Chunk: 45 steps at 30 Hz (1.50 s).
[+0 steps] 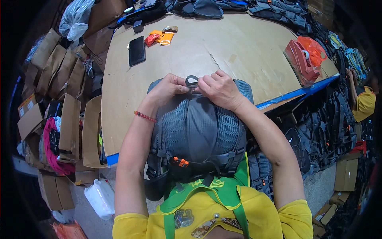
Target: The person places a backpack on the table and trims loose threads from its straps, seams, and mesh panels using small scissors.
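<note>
A dark grey backpack (202, 131) lies against my body at the table's near edge, its mesh back panel facing up. At its top end a small black webbing loop (191, 80) stands up between my hands. My left hand (172, 87) pinches the webbing at the loop's left base. From the right, my right hand (220, 91) grips the same strap, its fingers curled close to the loop. What lies under the fingertips is partly hidden. An orange buckle (180, 161) sits on the backpack's lower strap, near my green apron (199, 191).
On the cardboard-covered table (175, 59) lie a black phone (137, 51), orange packets (165, 38) and a red tape dispenser (301, 63). Backpacks (278, 12) line the far edge; more hang at right. Open boxes (92, 133) stand at left. Another person (364, 101) is at far right.
</note>
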### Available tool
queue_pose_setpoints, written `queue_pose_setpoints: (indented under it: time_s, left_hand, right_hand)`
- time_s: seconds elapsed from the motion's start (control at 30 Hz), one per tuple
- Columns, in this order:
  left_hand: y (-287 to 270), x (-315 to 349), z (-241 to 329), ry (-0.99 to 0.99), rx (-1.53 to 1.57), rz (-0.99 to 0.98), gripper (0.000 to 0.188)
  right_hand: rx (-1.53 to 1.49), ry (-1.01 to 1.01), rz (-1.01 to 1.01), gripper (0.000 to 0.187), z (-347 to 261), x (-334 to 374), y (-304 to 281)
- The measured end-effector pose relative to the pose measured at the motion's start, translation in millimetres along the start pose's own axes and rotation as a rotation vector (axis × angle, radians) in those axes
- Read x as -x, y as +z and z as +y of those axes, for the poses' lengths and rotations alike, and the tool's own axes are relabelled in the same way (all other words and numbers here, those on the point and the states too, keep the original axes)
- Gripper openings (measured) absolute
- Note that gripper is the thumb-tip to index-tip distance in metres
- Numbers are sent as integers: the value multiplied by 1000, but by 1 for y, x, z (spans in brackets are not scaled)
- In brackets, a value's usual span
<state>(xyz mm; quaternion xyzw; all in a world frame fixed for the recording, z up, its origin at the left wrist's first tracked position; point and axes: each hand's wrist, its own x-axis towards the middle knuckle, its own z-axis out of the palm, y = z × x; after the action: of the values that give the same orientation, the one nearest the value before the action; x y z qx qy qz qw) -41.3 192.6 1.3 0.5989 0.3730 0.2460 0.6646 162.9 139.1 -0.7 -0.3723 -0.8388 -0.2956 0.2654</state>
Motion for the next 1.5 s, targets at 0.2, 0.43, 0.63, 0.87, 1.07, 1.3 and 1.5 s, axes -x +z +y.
queue_pose_setpoints:
  time_s: [0.2,0.43,0.63,0.87,1.07,1.3,1.5]
  left_hand:
    - [0,0,-1,3,26,36,14]
    - [-2,-2,-3,5,31,22,13]
    - [-3,0,-2,-4,52,0,14]
    - [-2,0,-1,-3,21,1,14]
    - [2,2,3,-3,25,13,14]
    - [7,3,6,-5,29,62,14]
    - [7,6,5,1,93,7,17]
  right_hand:
    - [33,-5,12,19,1,1,1]
    - [33,-44,-7,18,5,0,4]
    - [2,-36,-1,19,4,0,3]
    - [-13,-35,-24,20,4,-1,2]
    - [-19,-41,-29,21,4,-2,5]
    - [-62,93,-13,23,6,5,10]
    - [-494,612,-1,23,12,8,2]
